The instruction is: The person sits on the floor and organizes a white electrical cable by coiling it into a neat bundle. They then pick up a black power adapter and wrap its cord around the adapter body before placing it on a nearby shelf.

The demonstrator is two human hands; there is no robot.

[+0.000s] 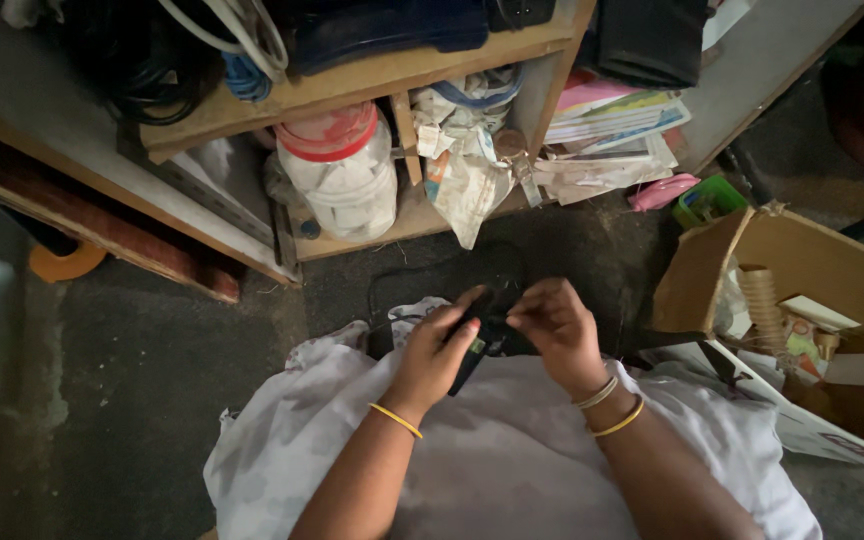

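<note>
Over a lap draped in pale floral cloth [512,470], the left hand [437,355] wraps around a small black oblong device with a green patch [474,347], its fingers curled and pressed against the casing, while the right hand [557,330] meets it from the other side, its fingers [524,310] pinching the device's upper end. A thin black cord [392,285] seems to loop from the device out over the dark floor [132,380]. The light is dim and the device is slim, so a slip looks possible: if the pinch loosens, the device could drop into the folds of cloth, and the trailing cord could snag on a knee or a shelf edge. To the right, an open brown cardboard box [692,275] holds a ribbed tan spool [764,300], small packets and a white card. In the low wooden shelf [352,85] ahead stand a clear plastic jar with a red lid [337,175], its contents pale and hard to make out, crumpled newspaper bundles [467,160] and a stack of papers [612,135]; dark cables lie on top.
</note>
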